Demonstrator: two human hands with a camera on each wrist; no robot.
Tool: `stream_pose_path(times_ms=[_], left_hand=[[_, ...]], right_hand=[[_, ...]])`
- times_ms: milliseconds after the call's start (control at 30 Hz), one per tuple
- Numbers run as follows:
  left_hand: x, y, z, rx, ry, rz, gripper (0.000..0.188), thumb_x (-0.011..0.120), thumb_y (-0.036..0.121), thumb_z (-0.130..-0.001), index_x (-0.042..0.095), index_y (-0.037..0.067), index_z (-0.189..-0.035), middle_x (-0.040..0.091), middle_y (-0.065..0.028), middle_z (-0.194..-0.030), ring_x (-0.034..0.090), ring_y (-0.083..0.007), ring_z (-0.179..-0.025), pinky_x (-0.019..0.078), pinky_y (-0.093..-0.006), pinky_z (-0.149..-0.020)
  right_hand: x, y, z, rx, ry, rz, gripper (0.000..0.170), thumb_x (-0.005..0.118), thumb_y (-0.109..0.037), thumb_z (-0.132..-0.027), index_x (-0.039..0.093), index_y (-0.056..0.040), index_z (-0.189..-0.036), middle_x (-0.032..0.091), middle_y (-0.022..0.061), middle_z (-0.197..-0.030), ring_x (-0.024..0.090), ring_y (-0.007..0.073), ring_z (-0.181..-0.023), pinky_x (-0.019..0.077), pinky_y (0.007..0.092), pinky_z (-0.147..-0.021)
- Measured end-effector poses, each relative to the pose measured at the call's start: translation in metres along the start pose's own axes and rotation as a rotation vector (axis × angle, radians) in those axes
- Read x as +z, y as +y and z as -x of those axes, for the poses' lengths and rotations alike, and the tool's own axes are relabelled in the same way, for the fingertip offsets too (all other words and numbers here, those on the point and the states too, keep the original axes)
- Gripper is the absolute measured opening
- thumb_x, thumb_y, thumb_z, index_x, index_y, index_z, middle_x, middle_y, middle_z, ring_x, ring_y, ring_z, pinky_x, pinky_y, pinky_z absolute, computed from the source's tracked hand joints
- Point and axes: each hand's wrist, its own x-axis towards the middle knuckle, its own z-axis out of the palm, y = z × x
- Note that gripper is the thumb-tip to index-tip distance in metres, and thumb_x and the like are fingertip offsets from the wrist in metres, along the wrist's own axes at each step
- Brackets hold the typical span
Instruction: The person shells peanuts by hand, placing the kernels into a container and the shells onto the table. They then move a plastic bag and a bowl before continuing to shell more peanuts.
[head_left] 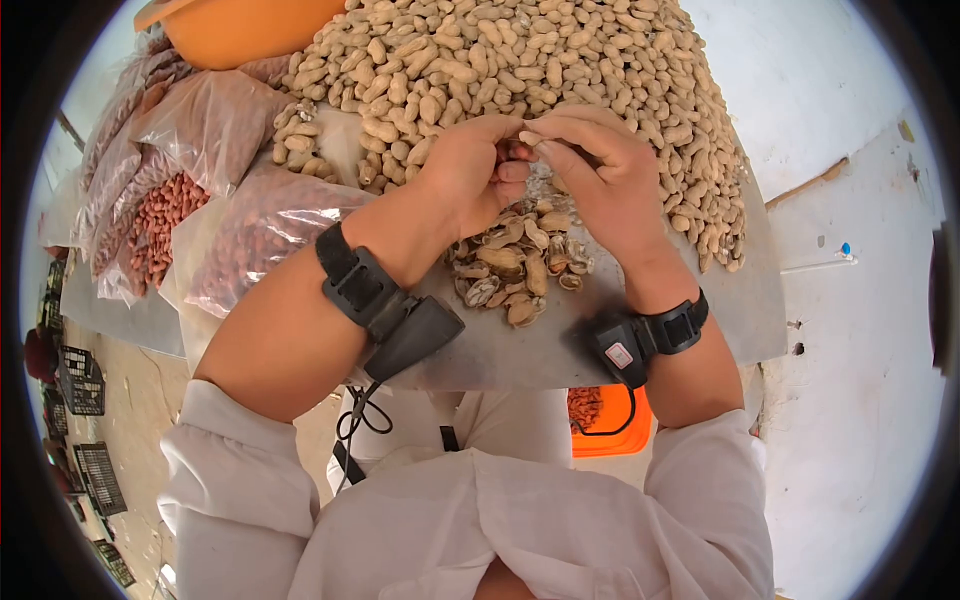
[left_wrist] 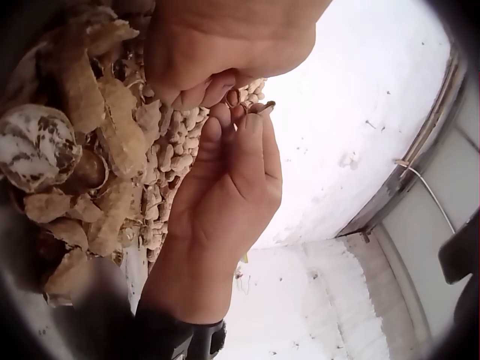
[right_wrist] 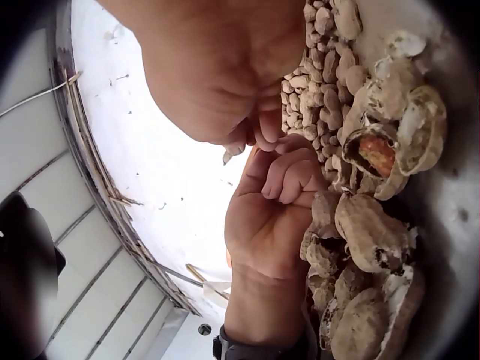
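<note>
Above the table, both hands meet at the fingertips over a peanut [head_left: 530, 138], its shell showing pale between them. My right hand [head_left: 612, 185] pinches it between thumb and fingers. From the other side my left hand [head_left: 465, 175] grips it, its other fingers curled in toward the palm. In the left wrist view a bit of shell [left_wrist: 266, 108] sticks out past the right fingertips, and a reddish kernel [left_wrist: 234, 97] shows between the hands. The inside of the left palm is mostly hidden. Below the hands lies a heap of cracked shells [head_left: 520, 262].
A large mound of unshelled peanuts [head_left: 560, 60] covers the far side of the metal table [head_left: 725, 325]. Plastic bags of red kernels [head_left: 215, 120] stand at the left, by an orange basin [head_left: 240, 30]. An orange container [head_left: 625, 430] sits below the table's near edge.
</note>
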Motion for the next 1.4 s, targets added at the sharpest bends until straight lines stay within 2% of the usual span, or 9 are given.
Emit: stream_pose_path(times_ms=[167,367,567,767,967,1067,1167,1267,1400], left_hand=[[0.001,0.003,0.000,-0.053,-0.025,0.007,0.015,0.042,0.013,-0.090,0.050,0.004,-0.080,0.044,0.0009,-0.065,0.032,-0.0061,-0.048,0.0252,-0.0189,-0.041],[-0.002,0.011,0.002,0.091,0.010,-0.024,0.010,0.051,0.013,-0.088,0.053,0.003,-0.087,0.037,0.0046,-0.060,0.030,-0.0049,-0.048,0.0255,-0.0180,-0.041],[-0.006,0.013,0.001,0.192,-0.006,-0.016,0.014,0.052,0.017,-0.090,0.053,0.003,-0.090,0.031,0.0060,-0.059,0.030,-0.0042,-0.048,0.0253,-0.0176,-0.042],[-0.007,0.016,0.000,0.149,0.003,0.120,0.020,0.049,0.021,-0.092,0.053,0.001,-0.094,0.039,0.0033,-0.064,0.031,-0.0044,-0.050,0.0263,-0.0175,-0.042],[-0.008,0.015,-0.001,0.170,-0.033,0.090,0.021,0.051,0.020,-0.090,0.055,0.000,-0.095,0.044,0.0011,-0.068,0.035,-0.0047,-0.052,0.0270,-0.0169,-0.043],[-0.007,0.015,0.000,0.184,-0.022,0.004,0.018,0.054,0.017,-0.089,0.056,0.000,-0.094,0.044,0.0019,-0.068,0.035,-0.0046,-0.052,0.0272,-0.0169,-0.043],[-0.005,0.012,0.001,0.220,0.000,-0.111,0.015,0.056,0.012,-0.087,0.057,0.000,-0.096,0.043,0.0035,-0.066,0.036,-0.0043,-0.053,0.0272,-0.0168,-0.043],[-0.001,0.008,0.005,0.219,-0.061,-0.228,0.018,0.059,0.010,-0.085,0.059,0.001,-0.100,0.046,0.0043,-0.065,0.036,-0.0038,-0.053,0.0278,-0.0166,-0.044],[0.003,0.004,0.006,0.268,-0.099,-0.404,0.021,0.062,0.009,-0.083,0.060,0.002,-0.103,0.055,0.0018,-0.071,0.039,-0.0032,-0.054,0.0295,-0.0164,-0.045]], right_hand=[[-0.003,0.001,-0.001,-0.076,-0.009,0.076,0.013,0.061,-0.001,-0.078,0.064,0.0006,-0.090,0.064,0.0081,-0.086,0.061,0.0135,-0.072,0.0483,0.0250,-0.062],[-0.018,-0.007,-0.004,0.474,0.000,-0.316,0.012,0.062,-0.003,-0.080,0.066,0.0001,-0.091,0.063,0.0031,-0.073,0.057,0.0064,-0.065,0.0461,0.0204,-0.056],[-0.030,0.009,-0.003,0.529,-0.394,-0.284,0.012,0.064,-0.008,-0.079,0.066,0.0012,-0.086,0.062,0.0035,-0.068,0.056,0.0074,-0.059,0.0452,0.0207,-0.055],[-0.029,0.020,-0.002,0.394,-0.369,0.187,0.016,0.065,-0.011,-0.074,0.064,0.0007,-0.085,0.062,0.0096,-0.071,0.059,0.0165,-0.065,0.0460,0.0278,-0.061],[-0.021,0.039,0.005,0.154,-0.487,0.529,0.014,0.063,-0.006,-0.077,0.063,0.0028,-0.089,0.063,0.0067,-0.081,0.058,0.0123,-0.071,0.0467,0.0244,-0.066],[-0.020,0.033,0.003,0.468,-0.427,0.257,0.014,0.062,-0.004,-0.078,0.062,0.0029,-0.090,0.063,0.0079,-0.086,0.060,0.0135,-0.075,0.0471,0.0245,-0.067],[-0.022,0.026,-0.001,0.528,-0.217,-0.085,0.014,0.059,-0.003,-0.081,0.062,0.0037,-0.093,0.063,0.0091,-0.090,0.061,0.0165,-0.077,0.0486,0.0254,-0.069],[-0.020,0.033,0.000,0.510,-0.063,-0.755,0.016,0.057,-0.003,-0.083,0.061,0.0038,-0.097,0.065,0.0081,-0.088,0.063,0.0184,-0.079,0.0518,0.0276,-0.070],[-0.015,0.030,0.000,0.519,0.002,-1.055,0.018,0.056,-0.002,-0.084,0.059,0.0044,-0.100,0.064,0.0122,-0.091,0.063,0.0198,-0.078,0.0536,0.0280,-0.071]])
